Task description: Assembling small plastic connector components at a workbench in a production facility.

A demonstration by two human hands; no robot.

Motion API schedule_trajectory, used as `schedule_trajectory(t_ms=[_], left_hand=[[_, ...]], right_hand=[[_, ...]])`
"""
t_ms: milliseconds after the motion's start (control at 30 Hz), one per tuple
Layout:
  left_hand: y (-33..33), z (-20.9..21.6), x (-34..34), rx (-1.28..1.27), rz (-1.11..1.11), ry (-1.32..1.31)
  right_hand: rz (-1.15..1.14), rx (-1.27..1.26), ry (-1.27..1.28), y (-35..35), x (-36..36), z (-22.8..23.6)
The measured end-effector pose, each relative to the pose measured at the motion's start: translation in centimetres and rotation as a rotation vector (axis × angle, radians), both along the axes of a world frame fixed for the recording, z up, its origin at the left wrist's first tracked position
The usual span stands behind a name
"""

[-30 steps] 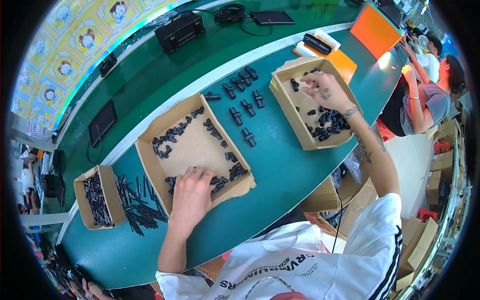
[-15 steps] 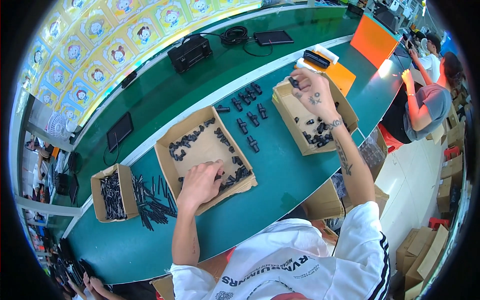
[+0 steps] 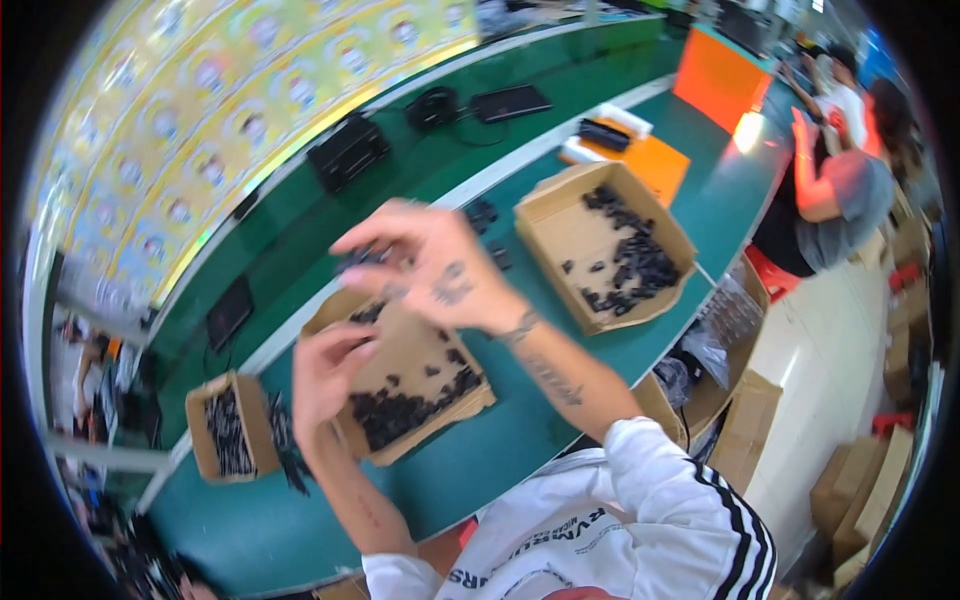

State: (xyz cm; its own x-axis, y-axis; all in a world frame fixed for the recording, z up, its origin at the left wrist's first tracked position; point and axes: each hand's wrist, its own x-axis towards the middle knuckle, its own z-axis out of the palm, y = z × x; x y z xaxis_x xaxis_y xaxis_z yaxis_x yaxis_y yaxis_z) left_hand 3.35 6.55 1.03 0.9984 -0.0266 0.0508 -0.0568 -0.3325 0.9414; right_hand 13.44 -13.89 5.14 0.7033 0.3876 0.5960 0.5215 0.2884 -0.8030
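With bent fingers of right hand, seemingly pinching a blurred black part over far side of middle box. Holding left hand near it with curled fingers; can't tell if gripping anything. Could lose part among loose black pieces or onto green table, likely from a weak pinch or bumping 2 hands together mid-air.

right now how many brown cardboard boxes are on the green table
3: a small box at left, a larger box mid-table, partly hidden, and another large box at right.
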Motion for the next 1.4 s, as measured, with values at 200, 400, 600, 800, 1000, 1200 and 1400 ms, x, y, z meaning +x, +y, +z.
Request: schedule_trajectory(t_ms=[200,400,600,800,1000,1200,1400], left_hand=[[3.6,-2.8,-0.6,-0.782,0.287,-0.093],[5.0,-5.4,2.1,-1.309,0.091,0.055],[2.2,-1.6,0.0,-1.316,0.242,0.009],[-1.4,0.0,-0.5,-0.667,0.377,-0.165],[-2.1,0.5,-1.6,-0.675,0.370,-0.172],[-0.9,0.4,-1.9,-0.800,0.312,-0.242],[-1.9,0.2,-1.6,-0.791,0.334,-0.309]], right_hand=[[0.065,0.036,-0.082,4.9,-0.9,-2.4],[0.056,-0.034,-0.043,5.0,0.1,-5.4],[0.011,0.001,0.014,5.8,-0.5,-4.1],[0.040,-0.059,-0.074,3.2,-0.1,-2.6],[0.216,0.142,0.152,4.1,-1.5,-2.5],[0.142,0.045,-0.034,3.0,-1.0,-1.8],[0.138,0.029,-0.011,4.1,-1.5,-2.6]])
